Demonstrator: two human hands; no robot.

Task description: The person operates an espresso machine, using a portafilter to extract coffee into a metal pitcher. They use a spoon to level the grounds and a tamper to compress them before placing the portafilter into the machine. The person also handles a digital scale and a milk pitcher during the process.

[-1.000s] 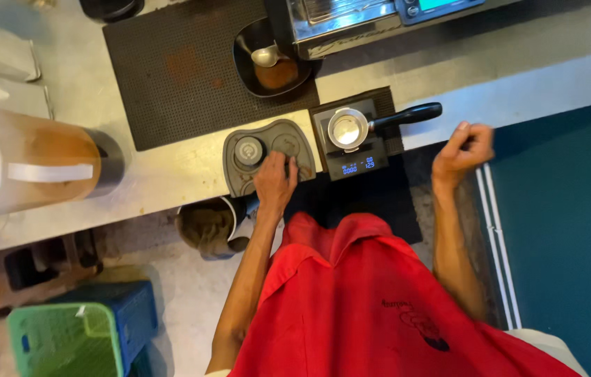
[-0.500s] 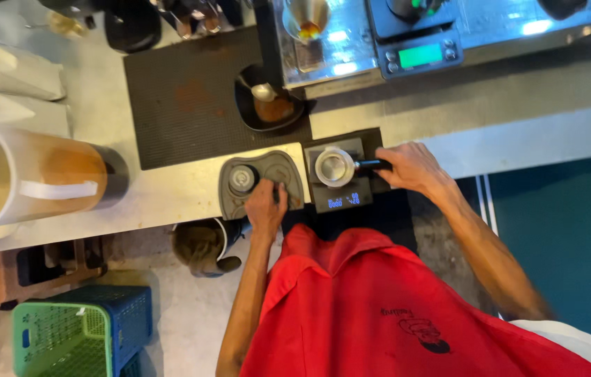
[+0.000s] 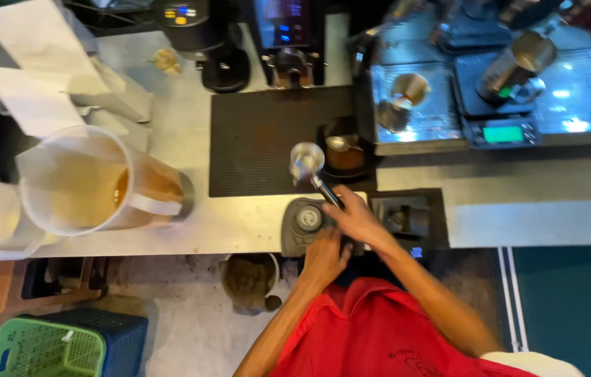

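Right hand [image 3: 357,218]: we grip the portafilter [image 3: 307,162] handle, fingers clenched.
Left hand [image 3: 323,255]: we rest it by the tamping station [image 3: 302,220]; finger state unclear.

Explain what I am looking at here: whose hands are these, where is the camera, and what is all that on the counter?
The camera sits on a person's head and looks straight down, so you see their red shirt and both bare arms from above. The right hand grips the black handle of a portafilter, the metal coffee basket of an espresso machine, held above the counter. The left hand rests at the edge of a dark tamping station. Also on the counter are a black rubber mat, a small scale, a big plastic pitcher of brownish liquid and a steel drip tray with metal cups. A green crate stands on the floor.
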